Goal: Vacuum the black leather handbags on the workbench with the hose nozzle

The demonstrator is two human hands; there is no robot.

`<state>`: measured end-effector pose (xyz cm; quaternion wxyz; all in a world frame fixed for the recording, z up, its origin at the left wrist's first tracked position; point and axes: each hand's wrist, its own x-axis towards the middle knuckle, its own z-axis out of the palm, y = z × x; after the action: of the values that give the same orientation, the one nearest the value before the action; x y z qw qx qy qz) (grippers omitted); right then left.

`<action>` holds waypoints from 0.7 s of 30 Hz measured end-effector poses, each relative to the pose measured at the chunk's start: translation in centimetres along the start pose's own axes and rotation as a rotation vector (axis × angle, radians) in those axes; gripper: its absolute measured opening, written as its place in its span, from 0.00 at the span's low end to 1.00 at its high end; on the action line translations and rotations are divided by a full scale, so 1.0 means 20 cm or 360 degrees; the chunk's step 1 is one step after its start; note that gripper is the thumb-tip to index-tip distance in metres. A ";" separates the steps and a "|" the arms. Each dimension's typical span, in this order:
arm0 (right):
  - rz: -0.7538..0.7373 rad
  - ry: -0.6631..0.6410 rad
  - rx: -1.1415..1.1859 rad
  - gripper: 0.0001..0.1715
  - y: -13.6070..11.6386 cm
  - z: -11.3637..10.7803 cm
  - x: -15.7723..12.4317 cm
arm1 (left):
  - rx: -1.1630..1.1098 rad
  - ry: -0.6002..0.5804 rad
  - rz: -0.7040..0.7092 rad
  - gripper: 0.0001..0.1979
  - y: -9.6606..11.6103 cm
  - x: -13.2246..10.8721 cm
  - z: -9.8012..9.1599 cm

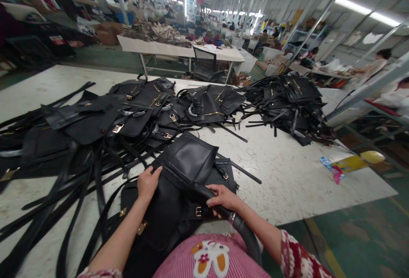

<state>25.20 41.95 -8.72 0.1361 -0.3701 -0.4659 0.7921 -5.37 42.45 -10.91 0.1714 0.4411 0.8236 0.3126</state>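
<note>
Evidently the black leather-look bag (194, 159) is the piece in hand: it lies on the near part of the pale worktop (281, 176), its close end reaching toward the person's pink clothing (220, 248). The left hand (148, 184) is clamped on the bag's left side, thumb and fingertips against the black material, though how far the fingers go underneath is hidden. The right hand (223, 198) is wrapped round a black hose (246, 235), just past a shiny band (232, 217), with the front end of the hose over the middle of the bag.

Should the left hand's hold loosen, the smooth bag could slide or twist under the hose. A careless sweep of the hose might scuff the surface or knock the gold-toned buckle (198, 211) just beside it. Snagging looks the likeliest trouble: long black straps (79, 210) trail on the left, close to the bag, and a tug on one could drag in its neighbours from the heap of black bags (96, 120). Because the hose bends down between the right forearm and the clothing, a long reach could pull it taut and jerk the hand.
</note>
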 end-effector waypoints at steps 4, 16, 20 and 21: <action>-0.0042 0.0033 -0.0045 0.35 -0.04 -0.01 0.05 | -0.0085 -0.0086 0.0020 0.19 -0.01 0.02 -0.04; -0.0343 0.0231 -0.0114 0.34 -0.15 0.07 -0.04 | -0.0279 -0.0542 0.0080 0.18 -0.01 -0.04 -0.20; -0.0384 0.0396 -0.0101 0.38 -0.11 0.07 -0.19 | 0.0205 -0.0312 0.0078 0.27 0.09 -0.03 -0.20; -0.0398 0.0454 -0.0092 0.38 -0.10 0.06 -0.23 | 0.0335 -0.0281 0.0162 0.31 0.11 -0.03 -0.20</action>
<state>27.16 39.59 -4.63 0.2874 -0.4217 -0.5067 0.6948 -5.91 41.50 -6.45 0.1800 0.5237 0.8101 0.1927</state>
